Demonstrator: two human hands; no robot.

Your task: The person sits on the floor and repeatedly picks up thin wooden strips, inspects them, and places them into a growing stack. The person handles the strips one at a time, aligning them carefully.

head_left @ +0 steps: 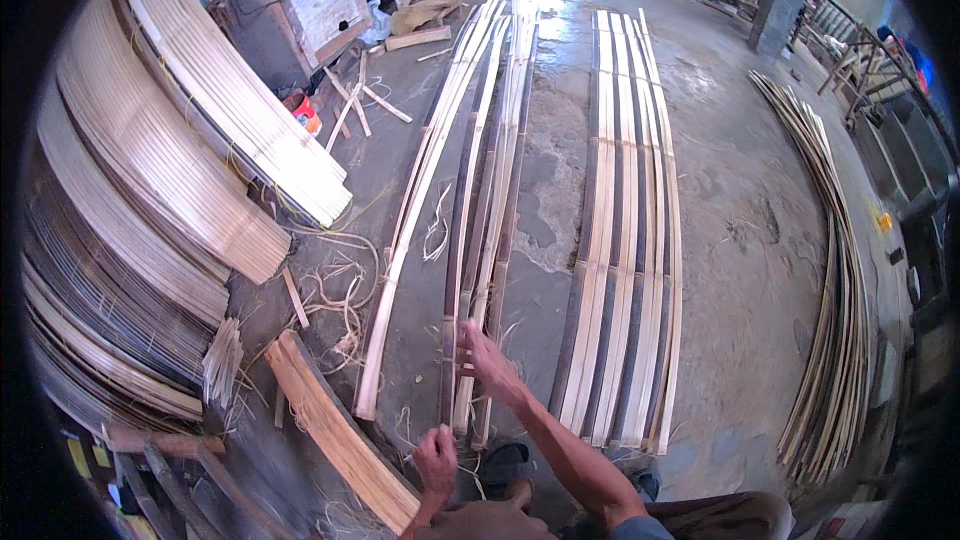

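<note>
Long split bamboo strips (468,240) lie on the floor in front of me, running away from my feet in a loose group. My right hand (486,360) is above their near part, fingers stretched out and apart, slightly blurred; contact with a strip cannot be made out. Closer to me, my left hand (435,462) is closed beside the strips' near ends. What it holds, if anything, is too small to name. To the right, a neater row of bamboo strips (625,240) lies side by side, pale and dark faces alternating.
Stacked bundles of strips (170,160) fill the left side. A thick wooden plank (335,425) lies at the near left, by tangled pale fibre (345,305). Thin strips (835,320) form a long pile at the right. A concrete pillar (788,0) stands at the far right.
</note>
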